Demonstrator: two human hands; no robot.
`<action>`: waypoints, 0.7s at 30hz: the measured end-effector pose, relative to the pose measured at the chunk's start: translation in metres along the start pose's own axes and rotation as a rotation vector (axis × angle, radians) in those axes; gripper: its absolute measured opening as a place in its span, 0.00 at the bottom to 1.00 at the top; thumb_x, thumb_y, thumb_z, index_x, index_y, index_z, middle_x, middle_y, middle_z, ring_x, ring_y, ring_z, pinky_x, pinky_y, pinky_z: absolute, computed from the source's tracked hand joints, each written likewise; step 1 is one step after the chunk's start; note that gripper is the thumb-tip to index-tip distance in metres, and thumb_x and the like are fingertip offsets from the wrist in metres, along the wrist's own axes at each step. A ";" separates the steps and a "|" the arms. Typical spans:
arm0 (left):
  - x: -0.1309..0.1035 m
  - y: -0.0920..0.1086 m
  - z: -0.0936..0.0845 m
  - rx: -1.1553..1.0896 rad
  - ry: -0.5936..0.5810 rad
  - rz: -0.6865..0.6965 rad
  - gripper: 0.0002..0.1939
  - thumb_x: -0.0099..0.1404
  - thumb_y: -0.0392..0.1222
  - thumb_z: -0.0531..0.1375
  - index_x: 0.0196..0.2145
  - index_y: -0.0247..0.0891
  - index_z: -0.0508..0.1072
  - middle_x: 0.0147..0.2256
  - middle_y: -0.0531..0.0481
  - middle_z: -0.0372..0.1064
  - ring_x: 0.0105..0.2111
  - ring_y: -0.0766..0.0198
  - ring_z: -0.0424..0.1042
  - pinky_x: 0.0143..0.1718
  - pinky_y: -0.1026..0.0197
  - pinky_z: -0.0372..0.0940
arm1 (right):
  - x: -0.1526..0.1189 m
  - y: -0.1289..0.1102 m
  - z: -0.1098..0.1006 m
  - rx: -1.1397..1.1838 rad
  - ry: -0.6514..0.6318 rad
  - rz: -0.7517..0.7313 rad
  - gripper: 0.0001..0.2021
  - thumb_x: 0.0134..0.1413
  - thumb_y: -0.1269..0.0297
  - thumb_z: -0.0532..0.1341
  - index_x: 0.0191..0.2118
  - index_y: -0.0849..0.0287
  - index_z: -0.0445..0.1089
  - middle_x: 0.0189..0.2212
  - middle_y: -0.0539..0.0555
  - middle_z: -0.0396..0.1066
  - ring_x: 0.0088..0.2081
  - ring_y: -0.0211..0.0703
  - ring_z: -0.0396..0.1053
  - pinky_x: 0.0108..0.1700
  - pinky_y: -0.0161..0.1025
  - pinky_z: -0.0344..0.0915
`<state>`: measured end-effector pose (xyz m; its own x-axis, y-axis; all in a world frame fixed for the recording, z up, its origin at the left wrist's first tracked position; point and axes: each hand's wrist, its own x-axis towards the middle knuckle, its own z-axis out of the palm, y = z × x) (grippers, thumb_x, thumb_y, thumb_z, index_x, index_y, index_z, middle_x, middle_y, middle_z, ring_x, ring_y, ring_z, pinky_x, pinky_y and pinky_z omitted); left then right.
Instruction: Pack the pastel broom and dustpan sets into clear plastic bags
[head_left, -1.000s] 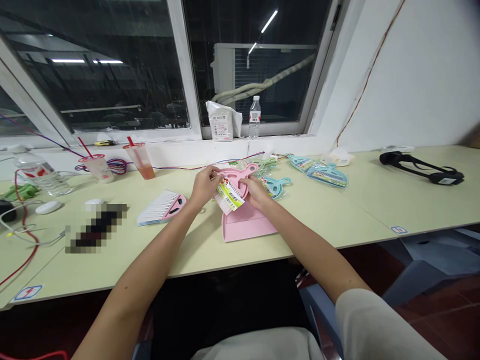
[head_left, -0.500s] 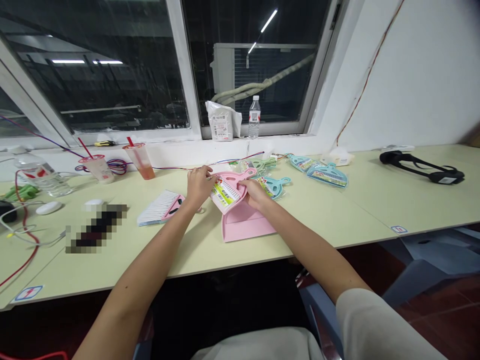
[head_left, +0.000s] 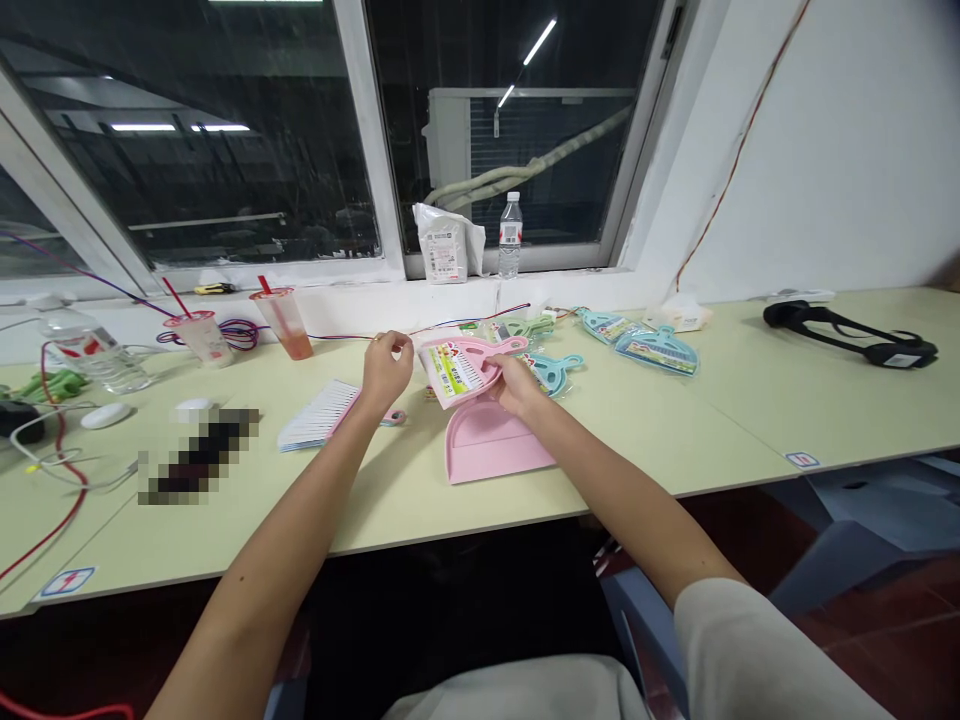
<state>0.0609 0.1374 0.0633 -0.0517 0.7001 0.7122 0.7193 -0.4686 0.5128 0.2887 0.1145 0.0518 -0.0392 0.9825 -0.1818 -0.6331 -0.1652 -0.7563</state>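
My right hand [head_left: 517, 385] grips a small pink dustpan-and-brush set [head_left: 469, 365] in clear packaging with a yellow-green printed label. Left of this package is my left hand [head_left: 387, 370], fingers curled and pressed together; whether they pinch anything is too small to tell. Directly below the held package, a larger pink dustpan [head_left: 495, 440] lies on the table, its handle end hidden by my right hand. A pink brush [head_left: 319, 415] with white bristles rests to the left, partly behind my left wrist.
Packaged blue sets [head_left: 656, 350] and a green one [head_left: 529, 327] lie toward the back. Drink cups [head_left: 285, 325], a large bottle [head_left: 97, 345] and cables occupy the left side. A black head strap [head_left: 847, 335] lies far right. The sill holds a water bottle [head_left: 510, 235] and white package [head_left: 446, 245].
My left hand has come off the front of the package and moved slightly left, its fingers curling. The package has tipped flatter in my right hand.
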 end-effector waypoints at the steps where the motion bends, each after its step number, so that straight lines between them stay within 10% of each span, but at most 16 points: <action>1: 0.001 -0.004 -0.003 -0.030 -0.061 0.016 0.07 0.65 0.38 0.56 0.35 0.40 0.75 0.37 0.45 0.77 0.38 0.55 0.73 0.44 0.54 0.65 | 0.001 -0.002 0.000 0.026 0.017 -0.001 0.06 0.48 0.78 0.60 0.31 0.60 0.67 0.21 0.48 0.70 0.24 0.37 0.68 0.27 0.33 0.69; 11: -0.005 -0.037 -0.018 0.227 -0.428 0.149 0.13 0.66 0.40 0.55 0.41 0.42 0.79 0.38 0.45 0.79 0.38 0.52 0.76 0.42 0.55 0.66 | 0.009 -0.013 -0.008 0.108 0.059 -0.077 0.07 0.49 0.79 0.59 0.31 0.59 0.66 0.21 0.48 0.70 0.24 0.37 0.69 0.26 0.32 0.71; 21: 0.001 -0.077 0.002 0.563 -0.289 0.074 0.23 0.70 0.48 0.55 0.56 0.37 0.77 0.57 0.33 0.70 0.61 0.42 0.63 0.61 0.44 0.58 | 0.034 -0.011 -0.025 0.069 0.070 -0.111 0.07 0.47 0.78 0.58 0.33 0.60 0.67 0.25 0.49 0.72 0.28 0.38 0.72 0.29 0.35 0.75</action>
<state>0.0066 0.1749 0.0236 0.1448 0.8305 0.5379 0.9718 -0.2217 0.0807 0.3135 0.1478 0.0378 0.0865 0.9856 -0.1450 -0.6822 -0.0475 -0.7296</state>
